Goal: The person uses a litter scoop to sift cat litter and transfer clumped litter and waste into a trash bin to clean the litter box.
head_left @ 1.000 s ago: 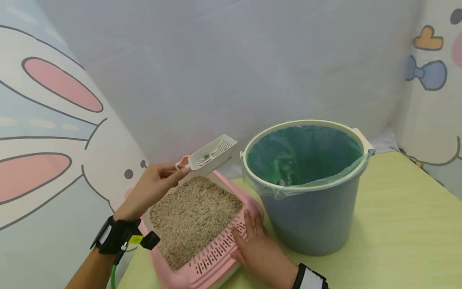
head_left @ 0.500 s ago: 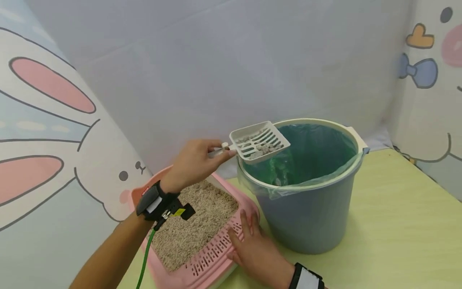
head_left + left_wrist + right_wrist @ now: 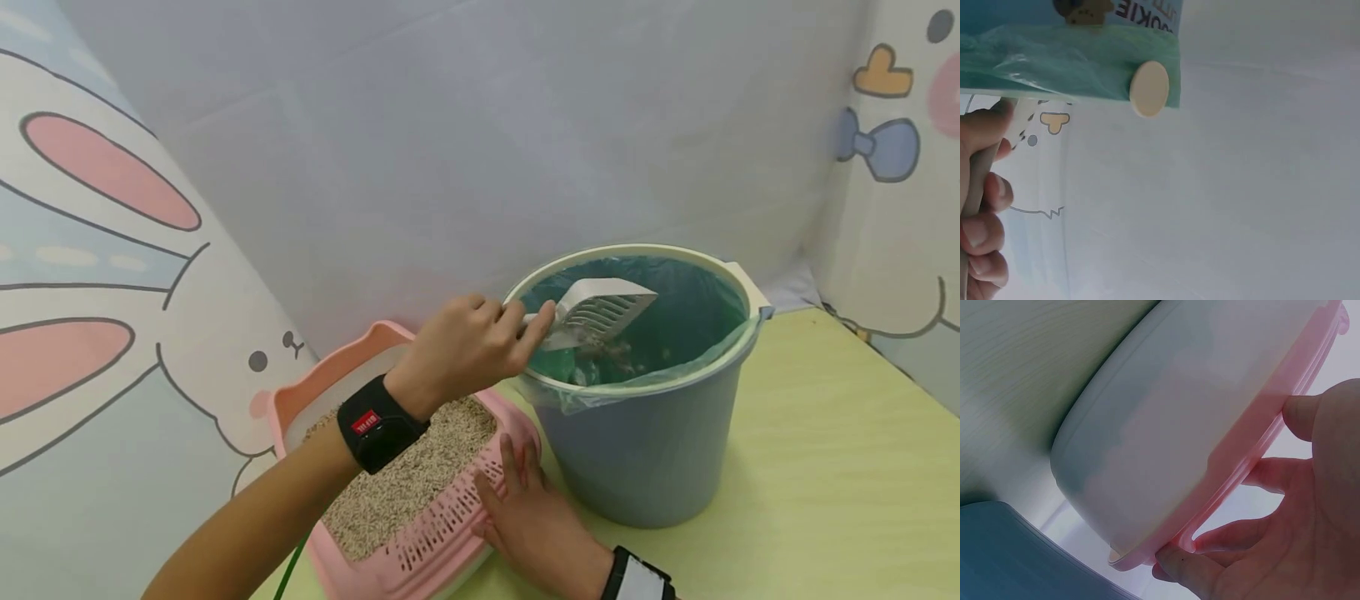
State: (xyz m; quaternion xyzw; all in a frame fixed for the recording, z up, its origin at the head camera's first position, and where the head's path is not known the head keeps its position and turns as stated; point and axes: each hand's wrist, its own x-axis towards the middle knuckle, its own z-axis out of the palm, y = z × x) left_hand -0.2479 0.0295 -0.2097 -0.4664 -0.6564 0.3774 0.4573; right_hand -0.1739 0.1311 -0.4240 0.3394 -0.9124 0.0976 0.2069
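Observation:
My left hand (image 3: 472,352) grips the handle of a pale slotted litter scoop (image 3: 609,302) above the mouth of a grey bucket (image 3: 637,454). The scoop is tipped on its side, and greyish litter clumps (image 3: 611,354) fall from it into the green bag liner (image 3: 697,292). In the left wrist view, curled fingers (image 3: 984,234) wrap the handle. My right hand (image 3: 536,521) rests with spread fingers on the perforated rim of a pink litter box (image 3: 442,537). Its fingertips touch that rim in the right wrist view too.
Beige litter (image 3: 405,492) fills the box, left of the bucket and close to it. Both stand on a pale yellow-green table (image 3: 817,467). A pale grey sheet (image 3: 480,150) hangs behind, with rabbit-printed panels (image 3: 217,350) at the sides.
My left hand has carried the scoop rightward from above the litter box to over the bucket and turned it, so clumps drop out. My right hand has stayed on the rim.

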